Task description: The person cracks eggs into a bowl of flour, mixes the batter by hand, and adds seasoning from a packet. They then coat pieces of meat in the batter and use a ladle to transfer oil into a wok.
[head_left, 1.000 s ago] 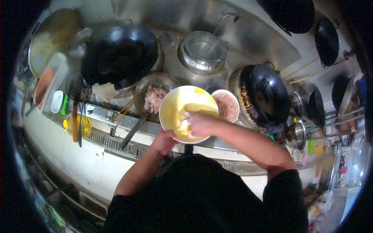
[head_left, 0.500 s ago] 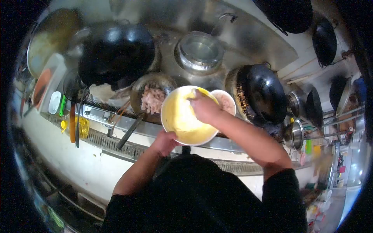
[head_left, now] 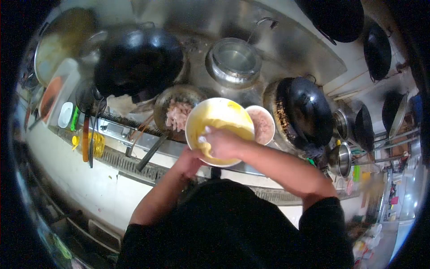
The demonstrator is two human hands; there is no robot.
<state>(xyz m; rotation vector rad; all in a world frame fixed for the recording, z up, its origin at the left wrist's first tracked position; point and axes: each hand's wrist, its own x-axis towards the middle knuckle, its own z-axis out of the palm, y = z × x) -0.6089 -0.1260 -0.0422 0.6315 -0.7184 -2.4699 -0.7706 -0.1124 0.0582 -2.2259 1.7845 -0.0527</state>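
A white bowl (head_left: 244, 117) of thick yellow batter (head_left: 219, 123) is tilted in front of my body. My left hand (head_left: 191, 162) grips the bowl's lower left rim from outside, its fingers partly hidden beneath. Inside the bowl, my right hand (head_left: 219, 142) is down in the batter near the left wall. Its fingers look curled, with white matter on them; what they close on, if anything, is hidden. Left of the bowl, a metal ladle pan (head_left: 161, 105) holds pale pink pieces of raw meat (head_left: 178, 115). To the right, a smaller white bowl (head_left: 270, 117) contains more pinkish meat.
A large black wok (head_left: 139, 62) stands at back left and another wok (head_left: 309, 114) at right. Between them sits a metal pot (head_left: 235, 62) of liquid below a tap (head_left: 267, 21). Dark handles and an oil bottle (head_left: 96, 144) line the counter's left front edge.
My right hand has swept from the bowl's upper right part down to its lower left, through the batter. My left hand keeps its hold on the rim.
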